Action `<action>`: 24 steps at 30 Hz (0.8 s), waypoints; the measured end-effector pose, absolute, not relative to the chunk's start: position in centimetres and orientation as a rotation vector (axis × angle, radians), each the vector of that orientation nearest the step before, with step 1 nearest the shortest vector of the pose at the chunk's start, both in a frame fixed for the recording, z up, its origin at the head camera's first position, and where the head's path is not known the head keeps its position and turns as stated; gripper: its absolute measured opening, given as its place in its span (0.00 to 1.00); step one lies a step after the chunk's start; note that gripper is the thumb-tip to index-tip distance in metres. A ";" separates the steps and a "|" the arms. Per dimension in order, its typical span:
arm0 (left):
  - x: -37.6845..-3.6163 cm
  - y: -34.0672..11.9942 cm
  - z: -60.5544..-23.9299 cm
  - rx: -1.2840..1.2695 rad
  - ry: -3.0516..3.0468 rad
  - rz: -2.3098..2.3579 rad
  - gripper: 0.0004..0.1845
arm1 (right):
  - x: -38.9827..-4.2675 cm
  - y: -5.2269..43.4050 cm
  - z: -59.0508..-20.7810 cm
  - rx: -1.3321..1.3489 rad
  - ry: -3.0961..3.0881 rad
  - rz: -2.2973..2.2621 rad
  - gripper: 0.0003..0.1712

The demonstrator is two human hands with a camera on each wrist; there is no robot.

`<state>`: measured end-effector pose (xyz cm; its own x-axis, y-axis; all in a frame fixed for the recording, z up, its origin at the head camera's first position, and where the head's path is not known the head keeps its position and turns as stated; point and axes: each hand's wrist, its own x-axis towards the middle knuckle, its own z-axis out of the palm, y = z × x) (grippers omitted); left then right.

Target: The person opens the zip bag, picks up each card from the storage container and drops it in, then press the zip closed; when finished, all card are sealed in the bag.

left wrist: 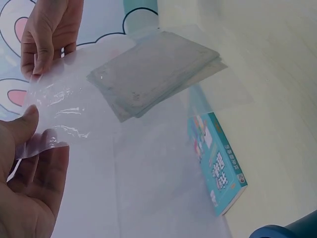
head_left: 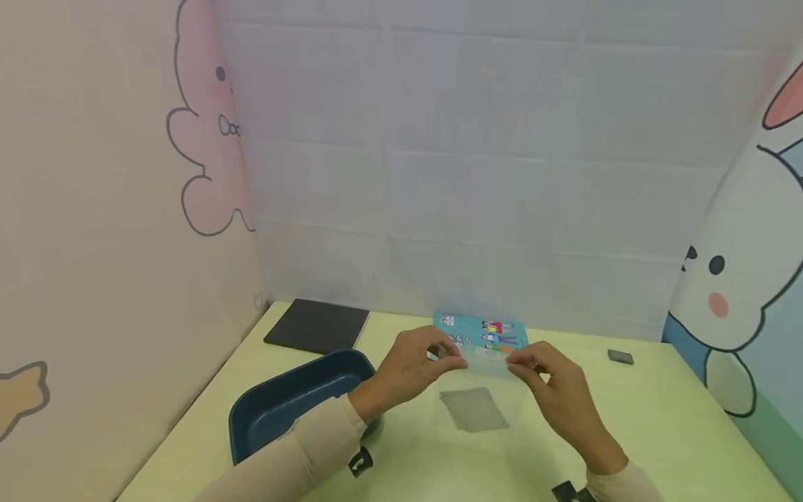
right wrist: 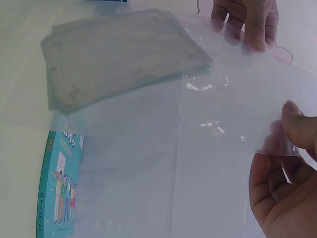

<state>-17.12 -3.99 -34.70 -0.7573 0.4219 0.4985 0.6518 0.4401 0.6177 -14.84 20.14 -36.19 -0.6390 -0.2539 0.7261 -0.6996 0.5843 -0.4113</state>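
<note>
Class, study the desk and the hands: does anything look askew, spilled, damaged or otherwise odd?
Nothing is spilled or broken. The clear plastic bag, pinched between the left hand and right hand, is creased near its mouth, and the grey stack inside lies at a slant.

Two bare hands in long beige sleeves

The person wears close-fitting, light beige sleeves that run down both forearms and end at the wrists, leaving the left hand [head_left: 410, 369] and right hand [head_left: 558, 397] uncovered, with no gloves, rings or watch to be seen. The left sleeve [head_left: 301, 453] shows soft folds along the forearm and some small dark lettering on its upper side, too small to read. A black strap or mount piece with a white mark [head_left: 360, 461] sits on the left sleeve near the wrist, and a similar black piece [head_left: 572, 492] shows at the right sleeve's [head_left: 617, 486] edge. Fingernails are short and unpainted.
</note>
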 end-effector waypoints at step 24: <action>-16.3 -4.4 -34.7 -0.762 -2.623 -0.996 0.06 | -14.8 19.1 -36.5 0.764 -2.279 0.785 0.14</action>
<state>-16.30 -4.39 -34.67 -0.8373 0.3869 0.3863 0.5459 0.6329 0.5491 -14.76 19.05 -36.53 -0.6518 -0.3164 0.6893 -0.6738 0.6588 -0.3348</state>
